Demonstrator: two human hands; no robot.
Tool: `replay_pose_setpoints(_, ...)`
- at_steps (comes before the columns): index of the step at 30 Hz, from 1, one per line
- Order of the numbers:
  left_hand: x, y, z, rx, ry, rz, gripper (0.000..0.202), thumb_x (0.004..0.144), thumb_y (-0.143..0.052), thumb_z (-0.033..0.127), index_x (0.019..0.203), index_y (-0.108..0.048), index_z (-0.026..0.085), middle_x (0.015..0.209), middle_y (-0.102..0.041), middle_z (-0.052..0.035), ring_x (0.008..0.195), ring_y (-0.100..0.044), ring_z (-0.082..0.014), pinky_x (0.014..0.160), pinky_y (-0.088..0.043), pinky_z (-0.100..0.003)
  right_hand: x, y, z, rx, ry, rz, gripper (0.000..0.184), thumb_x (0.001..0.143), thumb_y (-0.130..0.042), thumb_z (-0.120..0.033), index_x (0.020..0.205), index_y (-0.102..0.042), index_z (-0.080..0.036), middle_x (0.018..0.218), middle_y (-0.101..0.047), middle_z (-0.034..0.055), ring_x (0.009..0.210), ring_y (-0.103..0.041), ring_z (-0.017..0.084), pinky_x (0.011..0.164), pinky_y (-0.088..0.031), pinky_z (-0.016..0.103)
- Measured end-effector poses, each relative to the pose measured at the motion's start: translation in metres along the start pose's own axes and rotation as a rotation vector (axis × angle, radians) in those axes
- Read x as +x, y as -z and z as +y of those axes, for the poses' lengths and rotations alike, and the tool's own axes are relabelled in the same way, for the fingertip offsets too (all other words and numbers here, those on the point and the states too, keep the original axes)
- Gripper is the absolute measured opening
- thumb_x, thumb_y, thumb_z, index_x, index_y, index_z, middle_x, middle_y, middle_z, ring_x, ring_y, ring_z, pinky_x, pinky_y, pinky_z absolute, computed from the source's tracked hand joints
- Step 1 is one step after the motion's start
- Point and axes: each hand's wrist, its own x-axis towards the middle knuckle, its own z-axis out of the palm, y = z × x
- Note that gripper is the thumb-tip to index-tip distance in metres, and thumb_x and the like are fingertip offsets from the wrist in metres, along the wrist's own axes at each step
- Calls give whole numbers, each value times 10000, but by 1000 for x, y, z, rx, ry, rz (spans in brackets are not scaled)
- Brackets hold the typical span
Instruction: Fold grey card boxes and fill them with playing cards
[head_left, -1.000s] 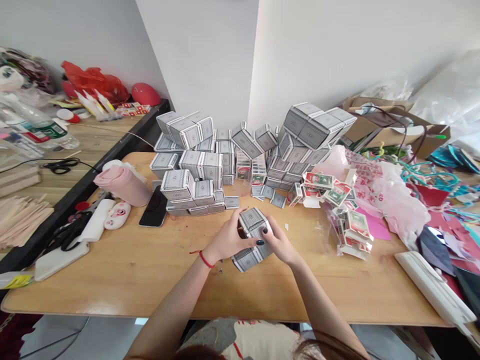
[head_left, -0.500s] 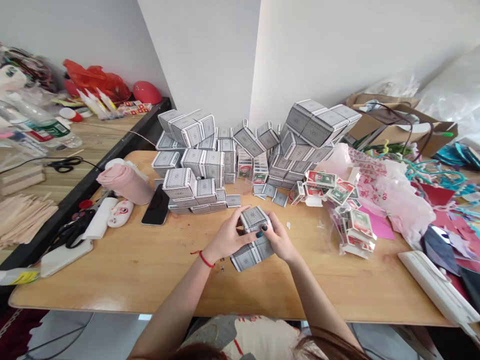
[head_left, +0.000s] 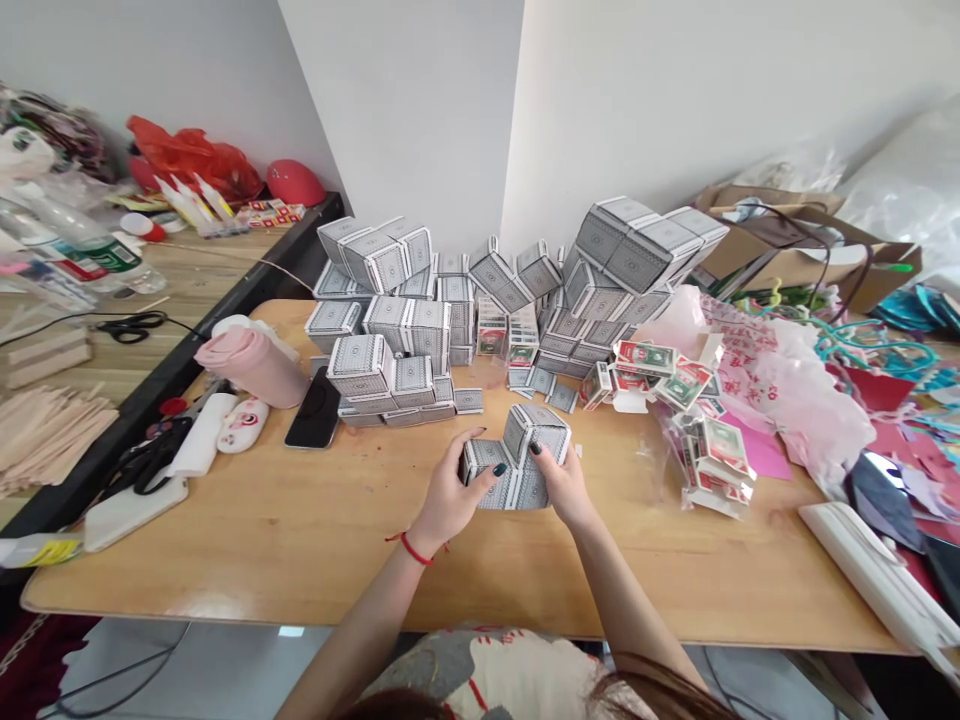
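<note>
As the head view looks down, the left hand (head_left: 447, 502) curls round the lower left end of a stepped playing-card block (head_left: 531, 482); the right hand (head_left: 565, 490) clasps its taller right side, over the wooden table (head_left: 330, 540), thumbs on the cards.

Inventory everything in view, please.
Held card blocks: at least two, grey, between both hands
Stacked card blocks: many, grey, table rear
Card boxes: several, red and green, right
Phone: one, black, left
Tumbler: one, pink, left
Wooden sticks: many, pale, far left
Bottles: at least two, clear, far left
Bag: one, red, rear left
Cardboard box: one, brown, rear right
Case: one, white, front right
Clutter: uncountable, multicoloured, far right
Table: one, brown, centre
Left hand: one, dark nails, holding blocks
Right hand: one, dark nails, holding blocks
</note>
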Motion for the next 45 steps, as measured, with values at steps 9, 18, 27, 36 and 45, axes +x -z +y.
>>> replay_pose_setpoints(9,14,-5,-6,-268,-44,134,626,774,-558,380,1299,-246,242,1246,-459,-99,1142,-468,-192,943,-397,-340,-7,-20,8,212,-44,193,548,771,-499,-497,1219,-376,-205,1217,-513,109,1097,-506,246,939,-397,435)
replay_pose_setpoints(18,7,-29,-16,-335,-13,321,737,689,-655,361,1276,-225,241,1233,-481,-111,1083,-520,-209,921,-423,-367,-17,-31,5,350,-78,70,661,640,-709,-322,1205,-382,-222,1052,-612,66,980,-575,233,863,-459,415)
replay_pose_setpoints(27,17,1,-1,-360,7,165,770,679,-668,314,1314,-237,259,1273,-467,-75,1132,-486,-224,981,-370,-370,-10,-15,-5,229,4,55,823,606,-734,-316,1283,-273,-244,1114,-577,79,1023,-553,234,876,-443,416)
replay_pose_setpoints(36,17,13,22,-67,-89,-221,662,768,-579,319,1347,-264,253,1410,-302,-57,1283,-298,-239,1064,-253,-360,-8,10,-28,-200,69,-433,604,602,-735,-353,1147,-528,-195,1028,-613,85,990,-557,250,873,-433,394)
replay_pose_setpoints(45,23,6,24,-11,-198,-106,442,823,-495,331,1250,-427,244,1308,-421,-85,1167,-434,-219,987,-356,-358,-15,-2,-27,-237,67,-333,493,616,-709,-280,1071,-550,-177,959,-655,47,856,-606,227,754,-494,337)
